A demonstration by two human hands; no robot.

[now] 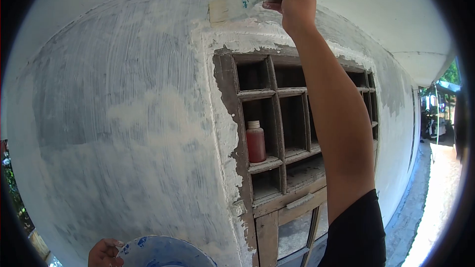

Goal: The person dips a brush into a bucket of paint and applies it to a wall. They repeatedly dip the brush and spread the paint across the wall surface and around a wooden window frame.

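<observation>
My right hand (298, 7) is raised high and wrapped round the handle of a wide paintbrush (242, 4) with pale bristles and a blue-green handle end. The bristles touch the wall (133, 69) just above the upper left corner of a wooden window frame (225, 69). Streaky white paint covers the grey wall. Low in view, my left hand (105, 252) grips the rim of a paint bucket (163, 245), whose inside carries blue smears. The bottom of the bucket is cut off by the view's edge.
A bottle of red liquid with a white cap (256, 142) stands in one opening of the window's wooden grid. Below it are glazed panes (295, 232). A white ceiling (376, 0) curves overhead. On the right, a concrete walkway (410, 202) runs along the wall.
</observation>
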